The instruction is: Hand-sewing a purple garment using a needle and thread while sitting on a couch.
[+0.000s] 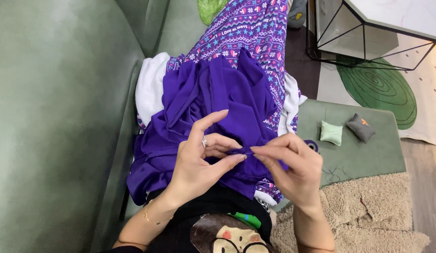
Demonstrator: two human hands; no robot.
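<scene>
Both hands meet over the lap: the left hand (199,161) and right hand (293,166) each pinch a small fold of the purple cloth (213,93), which lies bunched on patterned trousers (253,26). Beyond, two small cushions (331,132) rest on a green footstool (368,154).

Cut-offs and hidden bits
I can't see what the fingertips (244,152) pinch; table (391,18) cropped upper right, green bag (209,8) cropped at top.

Solid purple cloth (213,103), star-patterned purple trousers (255,28), green sofa (49,117)
</scene>
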